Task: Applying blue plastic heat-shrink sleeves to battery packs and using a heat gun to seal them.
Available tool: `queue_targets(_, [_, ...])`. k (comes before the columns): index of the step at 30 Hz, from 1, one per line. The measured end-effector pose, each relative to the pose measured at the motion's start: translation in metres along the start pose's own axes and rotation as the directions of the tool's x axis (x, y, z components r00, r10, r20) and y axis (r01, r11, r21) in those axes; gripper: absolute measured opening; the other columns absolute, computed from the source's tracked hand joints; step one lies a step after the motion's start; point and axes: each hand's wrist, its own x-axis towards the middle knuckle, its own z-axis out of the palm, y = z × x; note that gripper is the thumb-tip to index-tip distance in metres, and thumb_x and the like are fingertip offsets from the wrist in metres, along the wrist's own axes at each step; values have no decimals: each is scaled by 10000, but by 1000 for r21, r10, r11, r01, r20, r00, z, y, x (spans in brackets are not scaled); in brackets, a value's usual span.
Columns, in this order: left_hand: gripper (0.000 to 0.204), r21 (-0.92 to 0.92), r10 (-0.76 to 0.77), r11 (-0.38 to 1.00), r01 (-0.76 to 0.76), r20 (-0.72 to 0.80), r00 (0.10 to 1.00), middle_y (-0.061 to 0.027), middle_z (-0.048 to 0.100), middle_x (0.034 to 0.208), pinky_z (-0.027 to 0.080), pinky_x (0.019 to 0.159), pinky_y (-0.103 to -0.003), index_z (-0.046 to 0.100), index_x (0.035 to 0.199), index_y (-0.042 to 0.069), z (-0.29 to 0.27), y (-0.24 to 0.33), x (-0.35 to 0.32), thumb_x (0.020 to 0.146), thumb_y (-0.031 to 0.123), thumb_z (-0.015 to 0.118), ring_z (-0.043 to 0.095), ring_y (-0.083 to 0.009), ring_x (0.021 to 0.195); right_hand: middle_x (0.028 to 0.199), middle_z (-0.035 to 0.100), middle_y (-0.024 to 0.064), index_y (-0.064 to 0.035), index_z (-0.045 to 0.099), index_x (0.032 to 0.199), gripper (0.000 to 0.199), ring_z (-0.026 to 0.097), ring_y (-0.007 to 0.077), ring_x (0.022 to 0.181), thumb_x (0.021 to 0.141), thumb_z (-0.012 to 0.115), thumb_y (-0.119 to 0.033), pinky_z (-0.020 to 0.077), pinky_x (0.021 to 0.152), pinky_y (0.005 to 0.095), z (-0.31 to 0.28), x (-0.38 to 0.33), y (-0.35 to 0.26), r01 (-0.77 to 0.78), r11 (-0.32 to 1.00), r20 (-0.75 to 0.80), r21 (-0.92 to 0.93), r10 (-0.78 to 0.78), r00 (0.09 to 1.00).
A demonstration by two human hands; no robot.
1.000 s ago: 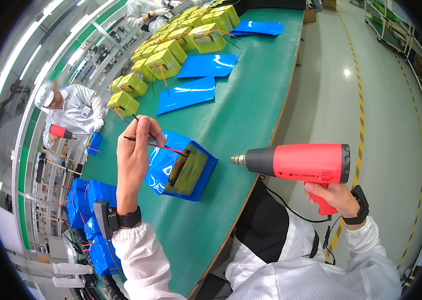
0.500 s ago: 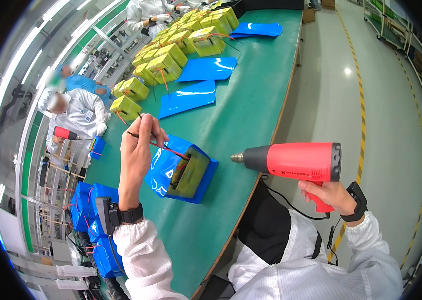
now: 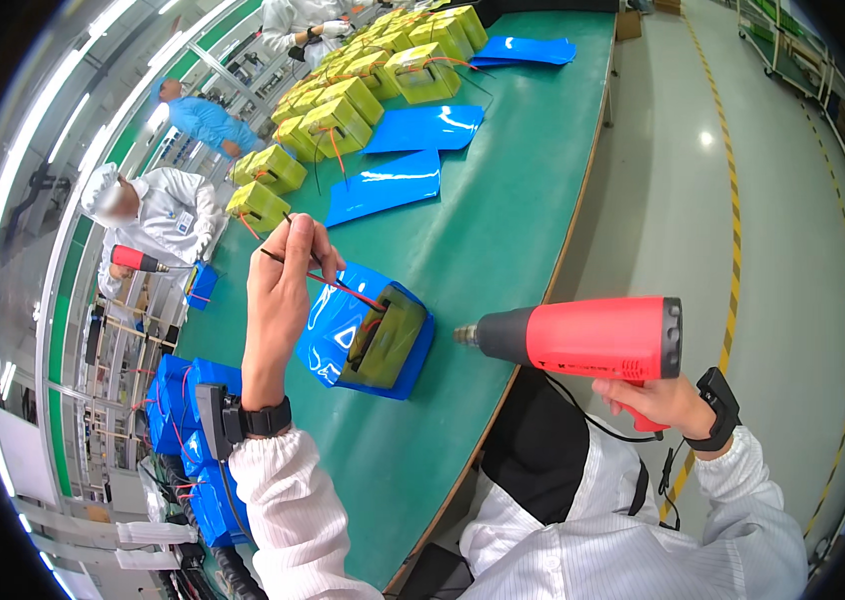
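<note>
A battery pack (image 3: 383,345) in a blue film sleeve (image 3: 335,322) lies on the green table, its yellow-green end showing through the sleeve's open side. Red and black wires (image 3: 351,289) come out of that end. My left hand (image 3: 288,275) is closed in a pinch on these wires and holds them up over the pack's left side. Wrapped around the grip of a red and black heat gun (image 3: 593,337), my right hand (image 3: 655,400) keeps it at the table's edge. The gun's metal nozzle points left at the pack's open end, a short gap away.
Blue-wrapped packs (image 3: 205,420) are piled at the left. Flat blue sleeves (image 3: 383,188) and rows of yellow-green packs (image 3: 343,115) cover the far table. A co-worker in white (image 3: 163,215) across the table has another heat gun (image 3: 138,259) by a small blue pack (image 3: 201,285).
The heat gun has shifted slightly left and down, its nozzle a little nearer the pack. My left hand still pinches the wires. The whole view has shifted slightly.
</note>
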Motion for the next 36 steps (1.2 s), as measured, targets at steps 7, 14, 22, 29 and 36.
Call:
queue_targets(7, [429, -24, -5, 1000, 5, 2, 1000, -27, 579, 674, 455, 694, -274, 554, 842, 51, 0, 1, 0, 1118, 343, 404, 589, -119, 693, 775, 666, 31, -34, 681, 1010, 229, 619, 119, 579, 919, 775, -222, 512, 582, 288, 15, -11, -1, 62, 988, 37, -142, -57, 998])
queue_targets(14, [442, -6, -17, 1000, 17, 1, 1000, -20, 587, 689, 457, 697, -265, 562, 836, 50, 0, -2, 1, 1114, 360, 412, 593, -111, 699, 969, 703, 60, -44, 681, 1096, 329, 680, 209, 847, 854, 837, -204, 545, 776, 341, 25, -16, 1, -23, 971, 103, -238, 49, 993])
queue_targets(22, [419, -2, -25, 1000, 25, 25, 999, -42, 575, 720, 497, 727, -299, 558, 892, 37, -5, -2, 0, 1112, 365, 419, 615, -151, 747, 1068, 708, 77, -48, 690, 1132, 371, 686, 252, 945, 823, 856, -169, 547, 841, 361, 36, -25, 11, 156, 973, 150, -173, -130, 980])
queue_targets(29, [423, -19, -8, 1000, 8, 10, 1000, -26, 586, 734, 473, 689, -269, 561, 860, 42, -3, 1, -2, 1110, 357, 430, 605, -119, 714, 1128, 692, 88, -40, 685, 1140, 458, 672, 289, 990, 767, 882, -219, 536, 874, 382, 40, -26, 37, 395, 878, 223, -271, -342, 913])
queue_targets(36, [413, -66, 1, 998, 0, 27, 1000, -25, 587, 755, 486, 683, -269, 561, 863, 34, -2, -5, -2, 1110, 340, 434, 596, -109, 716, 1071, 703, 113, -18, 676, 1155, 544, 692, 289, 859, 709, 838, -283, 557, 743, 361, 45, -24, 9, 531, 753, 329, -389, -425, 843])
